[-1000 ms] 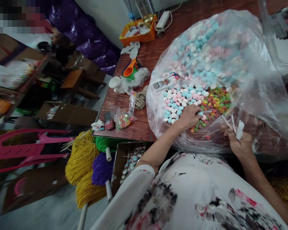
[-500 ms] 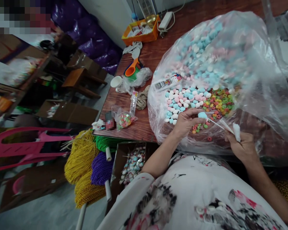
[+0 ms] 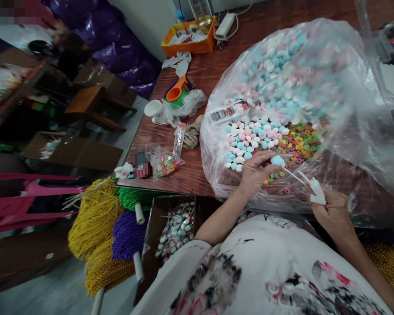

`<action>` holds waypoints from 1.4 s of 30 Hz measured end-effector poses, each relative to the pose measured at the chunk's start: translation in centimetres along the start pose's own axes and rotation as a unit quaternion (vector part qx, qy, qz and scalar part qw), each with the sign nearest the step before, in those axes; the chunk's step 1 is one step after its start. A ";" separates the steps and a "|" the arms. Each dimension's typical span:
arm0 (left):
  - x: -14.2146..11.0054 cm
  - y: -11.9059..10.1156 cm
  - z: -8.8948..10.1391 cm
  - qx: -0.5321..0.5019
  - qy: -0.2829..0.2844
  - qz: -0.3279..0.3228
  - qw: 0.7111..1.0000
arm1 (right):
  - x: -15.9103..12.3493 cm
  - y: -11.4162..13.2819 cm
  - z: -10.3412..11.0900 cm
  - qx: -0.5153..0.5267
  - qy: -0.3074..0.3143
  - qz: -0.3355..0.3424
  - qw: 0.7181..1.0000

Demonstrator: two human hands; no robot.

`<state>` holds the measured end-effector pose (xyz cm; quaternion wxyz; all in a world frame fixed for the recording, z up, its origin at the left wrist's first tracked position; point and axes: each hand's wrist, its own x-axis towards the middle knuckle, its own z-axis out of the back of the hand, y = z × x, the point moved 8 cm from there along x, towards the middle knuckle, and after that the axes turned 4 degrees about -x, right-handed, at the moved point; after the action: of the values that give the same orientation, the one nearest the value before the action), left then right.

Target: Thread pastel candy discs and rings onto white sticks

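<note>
1. Blue candy (image 3: 277, 161) sits in the left hand (image 3: 258, 173), above the table (image 3: 200, 170) and just on the person's side of the loose pastel candies (image 3: 239, 144).
2. The left thumb and fingers are clamped on it, hiding part of its left side.
3. A white stick (image 3: 293, 176) meets the candy's right side; from where I stand, I can't tell how far in it goes.
4. That stick's long axis runs at a slant: the candy end points up and left, the other end down and right, to the right hand (image 3: 331, 205).
5. The right hand is closed on the stick and a white bundle (image 3: 318, 192); its fingers cover the stick's far end, and I can't make out where each piece of the bundle ends.
6. Fruit-coloured rings (image 3: 302, 140) lie beyond the hands, some partly hidden behind the left hand.
7. A clear plastic bag (image 3: 213, 168) blurs the pastel pile inside it.
8. Lower left, a cardboard box (image 3: 149, 238) holds small wrapped pieces (image 3: 177, 227), partly cut off from view by the person's sleeve (image 3: 180, 267).
</note>
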<state>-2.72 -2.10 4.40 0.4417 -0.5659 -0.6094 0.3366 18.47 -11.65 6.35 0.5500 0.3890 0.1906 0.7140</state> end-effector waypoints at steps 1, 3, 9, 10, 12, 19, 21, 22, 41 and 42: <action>-0.1 -0.3 -0.1 0.005 0.002 -0.016 1.000 | 0.0 0.1 -0.1 -0.003 0.002 0.001 1.000; -0.3 -1.3 -0.2 0.031 0.008 -0.059 0.998 | 0.1 0.5 -0.3 -0.011 -0.003 0.004 1.000; -1.3 -4.3 -0.9 0.158 0.025 -0.201 0.966 | -1.0 1.0 -2.5 0.022 0.031 -0.023 0.999; -1.5 -4.6 -1.0 0.179 0.029 -0.218 0.959 | -1.4 0.8 -3.1 0.044 0.041 -0.041 0.997; -1.9 -5.0 -1.4 0.213 0.041 -0.244 0.945 | -2.2 0.3 -4.0 0.095 0.038 -0.085 0.991; -2.7 -6.0 -2.4 0.237 0.041 -0.275 0.931 | -2.5 0.8 -6.0 0.246 -0.008 -0.179 0.952; -2.5 -5.9 -2.6 0.237 0.041 -0.264 0.934 | -2.2 0.9 -6.4 0.264 -0.014 -0.191 0.945; -2.4 -5.9 -2.8 0.238 0.046 -0.262 0.934 | -2.1 0.9 -6.4 0.270 -0.017 -0.194 0.943; 3.9 3.6 -7.4 0.547 0.314 -0.023 0.775 | -0.6 -8.1 1.0 0.092 -0.123 -0.265 0.952; 4.3 4.4 -8.0 0.584 0.346 -0.013 0.734 | -0.8 -8.3 1.0 0.073 -0.120 -0.258 0.956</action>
<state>6.53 2.02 4.14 0.8698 -0.2659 -0.1051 0.4021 24.55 -9.86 0.89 0.7042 0.4486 0.2686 0.4804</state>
